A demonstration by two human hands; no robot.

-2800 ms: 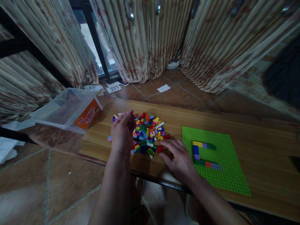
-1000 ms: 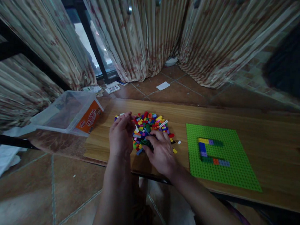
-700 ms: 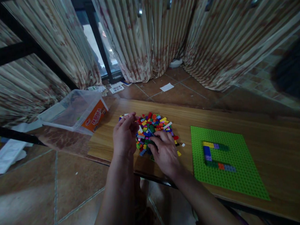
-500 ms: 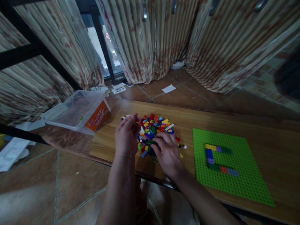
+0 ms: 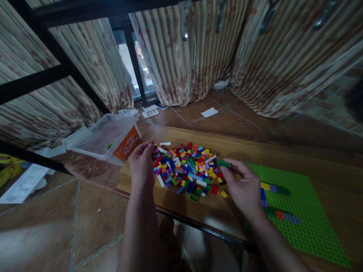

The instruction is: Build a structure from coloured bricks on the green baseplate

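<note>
A dark green toy brick (image 5: 223, 164) is pinched between the thumb and fingers of my right hand (image 5: 244, 185), raised between the pile and the green baseplate (image 5: 313, 210). Loose bricks of many colours lie in a pile (image 5: 188, 167) on the wooden board. At the pile's left edge is my left hand (image 5: 141, 161), its fingers drawn together; whatever they may hold is hidden. On the baseplate, joined bricks in yellow, purple, blue, green, orange (image 5: 280, 214) and grey form an angular shape, partly covered by my right hand.
A clear plastic box (image 5: 105, 134) with an orange label stands beyond the board's left end. Black metal bars (image 5: 60, 70) cross the upper left. Striped curtains (image 5: 173, 61) hang behind, and papers (image 5: 209, 112) lie on the tiled floor.
My right hand has moved right, out of the pile, carrying the dark green brick toward the baseplate. My left hand has shifted slightly left, and more of the pile shows. The view has tilted a little.
</note>
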